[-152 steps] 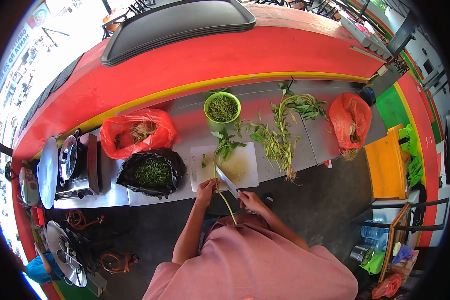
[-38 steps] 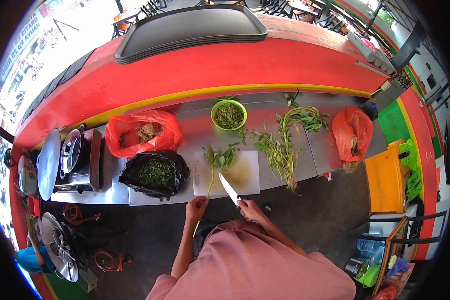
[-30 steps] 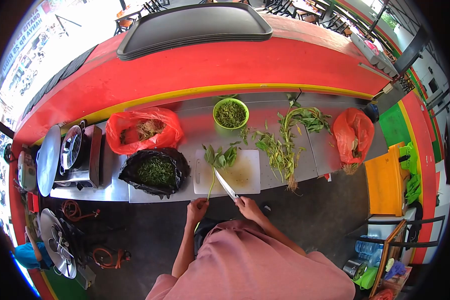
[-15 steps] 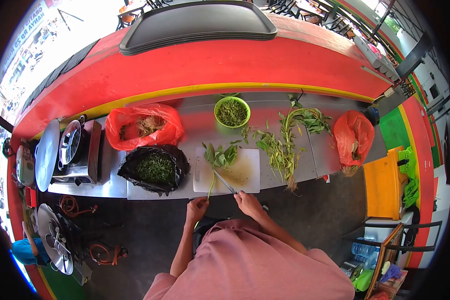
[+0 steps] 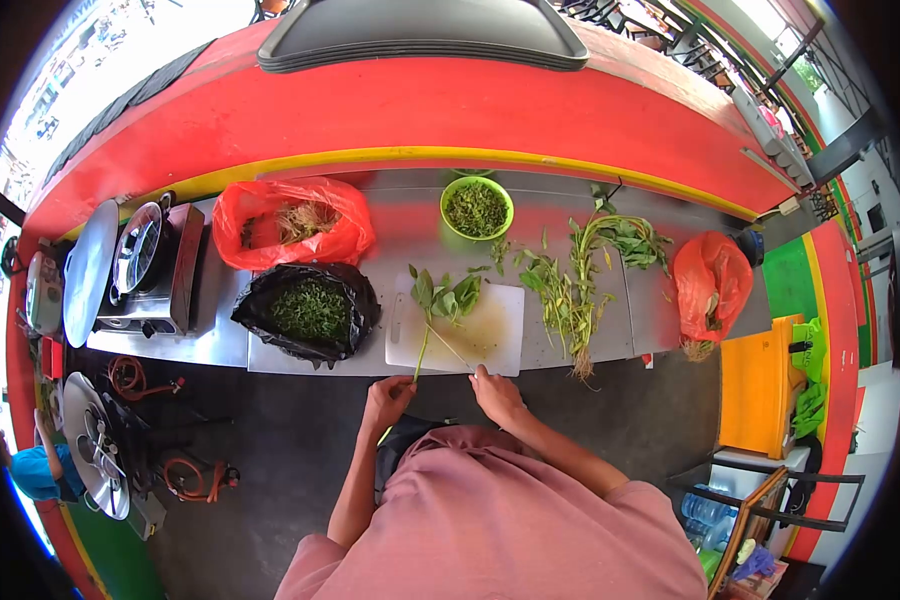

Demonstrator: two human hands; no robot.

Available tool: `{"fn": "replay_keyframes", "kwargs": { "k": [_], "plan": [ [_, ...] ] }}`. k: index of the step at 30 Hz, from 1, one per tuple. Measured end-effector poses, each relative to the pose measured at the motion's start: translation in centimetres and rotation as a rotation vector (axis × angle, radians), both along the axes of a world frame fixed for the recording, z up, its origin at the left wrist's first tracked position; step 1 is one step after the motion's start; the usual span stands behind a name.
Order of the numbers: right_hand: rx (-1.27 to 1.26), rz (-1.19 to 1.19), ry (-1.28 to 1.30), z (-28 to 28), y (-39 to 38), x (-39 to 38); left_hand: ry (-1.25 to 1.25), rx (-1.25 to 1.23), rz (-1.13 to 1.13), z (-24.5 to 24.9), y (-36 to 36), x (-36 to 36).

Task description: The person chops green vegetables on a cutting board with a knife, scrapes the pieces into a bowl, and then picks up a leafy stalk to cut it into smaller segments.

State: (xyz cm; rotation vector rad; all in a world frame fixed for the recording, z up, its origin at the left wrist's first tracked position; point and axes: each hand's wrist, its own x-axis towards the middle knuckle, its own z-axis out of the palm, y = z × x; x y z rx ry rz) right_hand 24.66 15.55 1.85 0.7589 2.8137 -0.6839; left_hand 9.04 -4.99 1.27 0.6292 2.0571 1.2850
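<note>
My left hand (image 5: 389, 400), at the counter's front edge, is closed round the lower end of a leafy green stem (image 5: 447, 297). The leaves of that stem rest on the white cutting board (image 5: 502, 322). In my closed right hand (image 5: 496, 393) is a knife (image 5: 454, 349); its thin blade slants up and left over the board, with the tip close to the stem just below the leaves. Right of the board lies a bunch of leafy greens with roots (image 5: 568, 305). A black plastic bag (image 5: 253, 305) of chopped greens sits to the left.
Behind the board stands a green bowl (image 5: 480, 236) of cut greens. Red plastic bags (image 5: 352, 222) (image 5: 718, 282) are at the back left and far right. A stove (image 5: 182, 280) with a lidded pan occupies the left end. Stacked black trays (image 5: 420, 30) top the red wall.
The view has shifted, so the counter appears slightly higher. The knife blade shows more edge-on, and its tip stays near the stem. Both hands keep their hold.
</note>
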Motion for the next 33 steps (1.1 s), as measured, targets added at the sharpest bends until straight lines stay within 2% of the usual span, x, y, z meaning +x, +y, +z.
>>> {"fn": "replay_keyframes", "kwargs": {
  "k": [4, 8, 10, 11, 14, 16, 18, 19, 20, 21, 24, 27, 28, 29, 32, 33],
  "plan": [
    [-0.071, -0.031, -0.023, 0.4, 0.3, -0.2, -0.017, -0.012, -0.154, 2.8, -0.1, -0.1],
    [-0.107, -0.062, -0.029, 0.8, 1.0, 0.0, -0.061, 0.057, -0.140, 2.2, -0.9, -1.4],
    [-0.137, -0.076, 0.008, 0.7, 1.5, 0.4, -0.352, 0.283, 0.006, 2.7, -0.8, -2.2],
    [-0.134, -0.069, 0.007, 0.7, 1.6, 0.7, -0.407, 0.331, 0.039, 2.7, -0.8, -2.7],
    [-0.253, -0.145, 0.149, 0.3, 1.5, 1.8, -0.494, 0.485, 0.177, 4.1, 0.7, -3.7],
    [-0.338, -0.332, 0.273, 0.0, 1.3, 2.5, -0.477, 0.414, 0.202, 1.1, 2.2, -4.6],
    [-0.286, -0.405, 0.326, -2.4, 1.4, 2.9, -0.176, 0.280, 0.327, -3.7, 4.8, -5.1],
    [-0.233, -0.481, 0.375, -3.8, 1.7, 2.9, -0.175, 0.282, 0.330, -4.3, 6.2, -5.1],
    [-0.232, -0.478, 0.378, -4.6, 1.9, 2.6, -0.050, 0.172, 0.366, -4.4, 7.9, -5.2],
    [-0.250, -0.542, 0.360, -5.3, 1.9, 2.3, 0.074, 0.061, 0.400, -4.5, 9.4, -5.0],
    [-0.347, -0.647, 0.324, -9.3, 2.1, 0.9, 0.216, -0.061, 0.381, -4.1, 12.5, -4.5],
    [-0.476, -0.697, 0.355, -8.8, 1.9, -0.6, 0.277, -0.024, 0.364, -3.3, 14.7, -3.2],
    [-0.532, -0.705, 0.396, -7.5, 1.5, -1.0, 0.302, -0.014, 0.337, -2.8, 15.1, -2.7],
    [-0.613, -0.737, 0.331, -3.3, 1.0, -1.4, 0.339, -0.035, 0.292, -2.6, 15.6, -2.3],
    [-0.521, -0.702, 0.338, -5.7, 1.4, -1.2, 0.471, -0.111, 0.246, -2.8, 16.8, -1.9],
    [-0.516, -0.699, 0.338, -5.6, 1.5, -1.0, 0.440, -0.130, 0.216, -3.1, 17.1, -1.9]
  ]
}}
